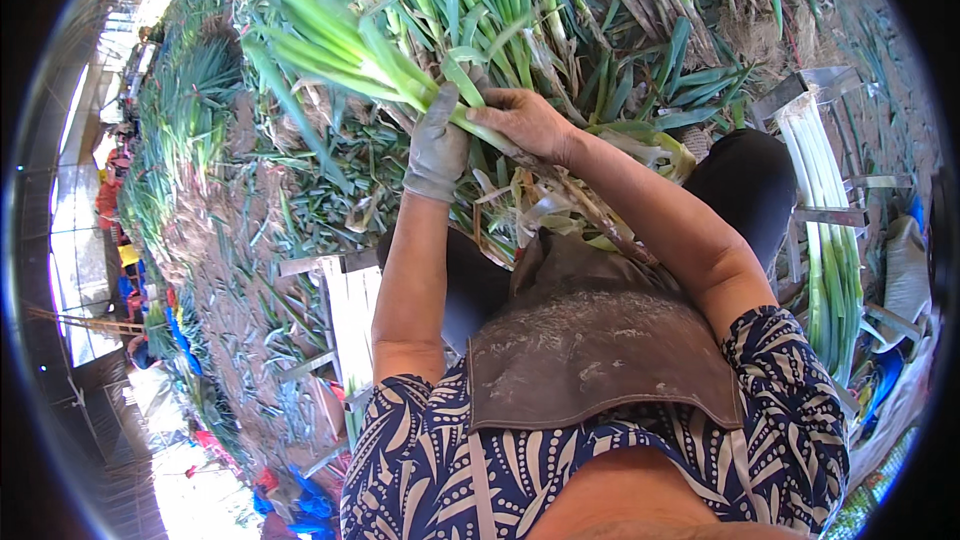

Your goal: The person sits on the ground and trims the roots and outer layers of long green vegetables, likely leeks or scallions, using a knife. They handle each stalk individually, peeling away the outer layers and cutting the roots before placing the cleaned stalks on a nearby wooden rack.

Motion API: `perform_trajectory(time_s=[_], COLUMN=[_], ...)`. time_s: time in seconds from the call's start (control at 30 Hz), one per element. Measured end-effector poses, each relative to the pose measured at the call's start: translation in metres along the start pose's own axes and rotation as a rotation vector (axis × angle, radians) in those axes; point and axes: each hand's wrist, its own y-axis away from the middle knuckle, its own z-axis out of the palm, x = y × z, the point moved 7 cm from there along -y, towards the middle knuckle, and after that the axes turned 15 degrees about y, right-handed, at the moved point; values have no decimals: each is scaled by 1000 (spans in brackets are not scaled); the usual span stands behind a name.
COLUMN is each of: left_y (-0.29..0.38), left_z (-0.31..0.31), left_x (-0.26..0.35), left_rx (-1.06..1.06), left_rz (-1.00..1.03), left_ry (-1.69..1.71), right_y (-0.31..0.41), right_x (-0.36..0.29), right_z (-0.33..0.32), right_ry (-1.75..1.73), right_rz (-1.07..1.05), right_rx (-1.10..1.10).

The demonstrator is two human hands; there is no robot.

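Note:
In a grey glove, my left hand (439, 146) is closed around the stalk of a green onion (409, 82), where its leaves fan out to the upper left. My bare right hand (525, 120) is beside it, thumb and fingers on the same plant, pinching near a leaf that is bent away from the stalk. The stalk's dirty root end runs down to the right, under my right forearm, towards the brown apron (600, 360). Some fingertips of both hands are hidden behind the stalk and leaf.
Bundles of green onions (487, 0) lie beyond my hands. Leaf scraps (352, 180) cover the ground before my knees. A metal rack at the right holds peeled green onions (817, 165); another metal rack (300, 266) stands at the left with white stalks.

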Motion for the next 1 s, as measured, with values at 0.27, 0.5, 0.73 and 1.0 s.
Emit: perform_trajectory(time_s=[0.27,0.5,0.73,1.0], left_y=[-17,-14,-12,-7], left_z=[-35,-95,-51,-36], left_x=[36,63,35,12], left_rx=[419,497,247,56], left_rz=[49,219,155,-33], left_ry=[357,298,477,461], right_y=[16,101,30,-8], right_x=[-4,81,-24,-24], right_z=[-4,-45,11,42], right_ry=[-905,1166,774,495], right_rz=[-10,220,-87,-397], right_rx=[182,-571,69,315])
